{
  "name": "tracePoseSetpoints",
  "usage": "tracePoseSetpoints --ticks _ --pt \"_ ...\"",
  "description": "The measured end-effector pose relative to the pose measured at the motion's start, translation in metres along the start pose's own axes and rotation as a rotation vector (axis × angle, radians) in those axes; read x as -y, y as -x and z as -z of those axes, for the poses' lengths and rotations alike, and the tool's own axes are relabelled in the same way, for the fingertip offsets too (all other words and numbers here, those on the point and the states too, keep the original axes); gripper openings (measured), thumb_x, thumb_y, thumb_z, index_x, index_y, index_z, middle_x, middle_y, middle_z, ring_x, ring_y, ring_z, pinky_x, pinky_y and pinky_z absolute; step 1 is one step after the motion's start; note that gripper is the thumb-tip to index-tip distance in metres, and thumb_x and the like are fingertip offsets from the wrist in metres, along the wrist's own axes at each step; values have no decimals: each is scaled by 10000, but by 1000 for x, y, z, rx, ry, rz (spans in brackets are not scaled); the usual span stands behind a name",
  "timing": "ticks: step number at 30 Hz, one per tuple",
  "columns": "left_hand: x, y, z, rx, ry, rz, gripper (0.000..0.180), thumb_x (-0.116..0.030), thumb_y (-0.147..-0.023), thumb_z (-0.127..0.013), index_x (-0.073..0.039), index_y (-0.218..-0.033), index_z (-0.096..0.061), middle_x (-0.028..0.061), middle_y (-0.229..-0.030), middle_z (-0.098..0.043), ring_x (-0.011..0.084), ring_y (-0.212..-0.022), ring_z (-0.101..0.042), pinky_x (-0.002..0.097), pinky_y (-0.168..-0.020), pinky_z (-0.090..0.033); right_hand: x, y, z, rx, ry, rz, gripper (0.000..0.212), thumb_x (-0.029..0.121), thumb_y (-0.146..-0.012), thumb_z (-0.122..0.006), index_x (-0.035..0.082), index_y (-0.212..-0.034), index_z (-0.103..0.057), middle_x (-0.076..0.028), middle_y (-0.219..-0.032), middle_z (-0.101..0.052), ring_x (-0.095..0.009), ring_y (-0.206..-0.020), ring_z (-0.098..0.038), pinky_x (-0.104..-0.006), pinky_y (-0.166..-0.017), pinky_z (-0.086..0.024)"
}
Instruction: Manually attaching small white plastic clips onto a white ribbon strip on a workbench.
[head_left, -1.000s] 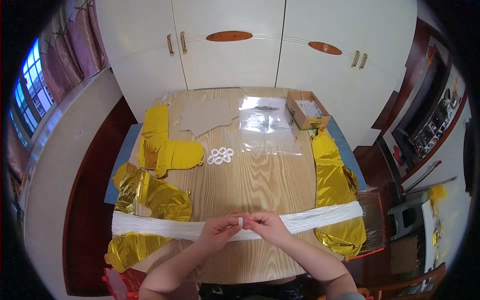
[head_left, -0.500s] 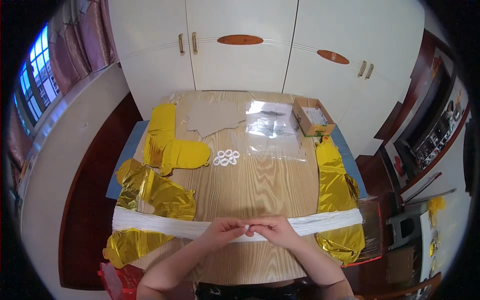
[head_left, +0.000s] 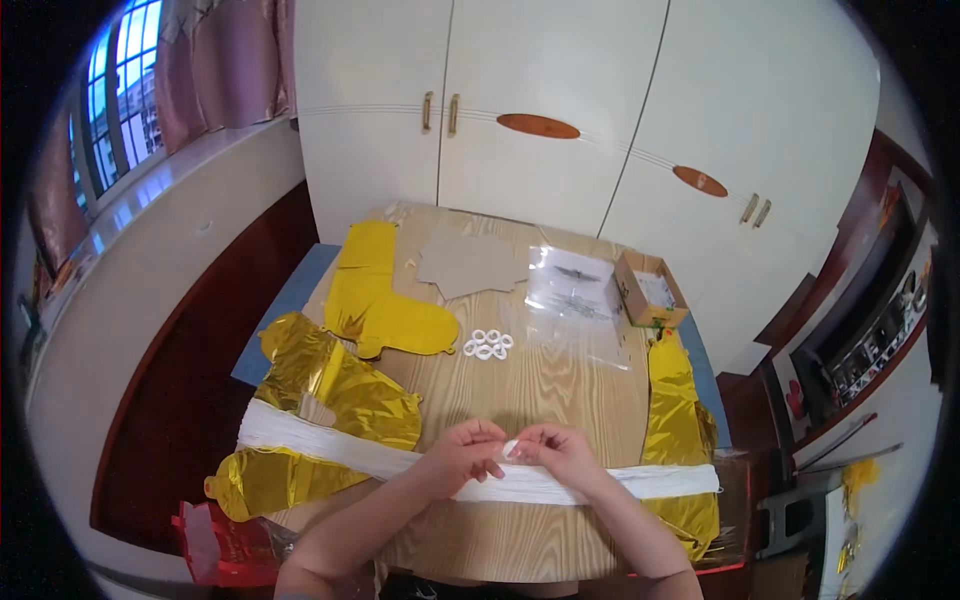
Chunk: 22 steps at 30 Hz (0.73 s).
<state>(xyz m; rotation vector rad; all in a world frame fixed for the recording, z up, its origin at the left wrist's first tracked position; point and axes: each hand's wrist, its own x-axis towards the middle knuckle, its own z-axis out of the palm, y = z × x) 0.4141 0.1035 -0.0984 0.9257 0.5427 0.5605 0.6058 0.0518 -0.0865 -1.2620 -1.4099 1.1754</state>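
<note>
Low over the near half of the table, my right hand (head_left: 563, 457) pinches a small white ring-like piece (head_left: 511, 449) between thumb and fingers. My left hand (head_left: 464, 458) is just beside it, thumb and fingers apart; whether a fingertip touches the piece is hard to see. Beneath both hands and forearms runs a long bundle of white string (head_left: 350, 452), laid across the table from side to side. Farther off lies a cluster of several white rings (head_left: 487, 344), similar in colour and size to the held piece.
Flat gold foil balloons lie at the left (head_left: 385, 315) and right (head_left: 670, 390) of the wooden table (head_left: 560, 400). Toward the back are grey-brown cardboard sheets (head_left: 470, 265), clear plastic bags (head_left: 575, 300) and a small open box (head_left: 650, 290). A red bag (head_left: 225, 545) is at the lower left.
My left hand's fingers have parted from the pinch, and the small white piece now shows in my right fingers. The whole view has shifted and tilted slightly.
</note>
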Motion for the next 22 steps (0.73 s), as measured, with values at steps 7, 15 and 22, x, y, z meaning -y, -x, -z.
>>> tracePoseSetpoints --ticks 7,15,22 --pt "-8 -6 25 -378 289 -176 63 -67 -802 -552 -80 -858 -527 56 -799 -592 128 -638 -546 230 -535 -389 0 -119 10 -98 220 26 117 129 -810 -603 27 -853 -639 9 -677 -598 -55 -589 -517 -209 -532 -414" --pt "-5 -6 29 -336 69 -202 52 -83 -823 -540 -77 -874 -529 28 -793 -600 89 -647 -531 208 -559 -380 -40 -215 7 -150 642 90 162 214 -701 -638 75 -774 -677 -116 -697 -631 -226 -626 -610 -322 -601 -477" --pt "0 -8 32 -268 7 -196 60 -92 -824 -546 -84 -882 -534 10 -798 -606 77 -664 -532 206 -578 -384 -39 -220 -1 -165 841 120 154 181 -702 -652 52 -784 -674 -121 -727 -649 -200 -660 -631 -330 -628 -490"
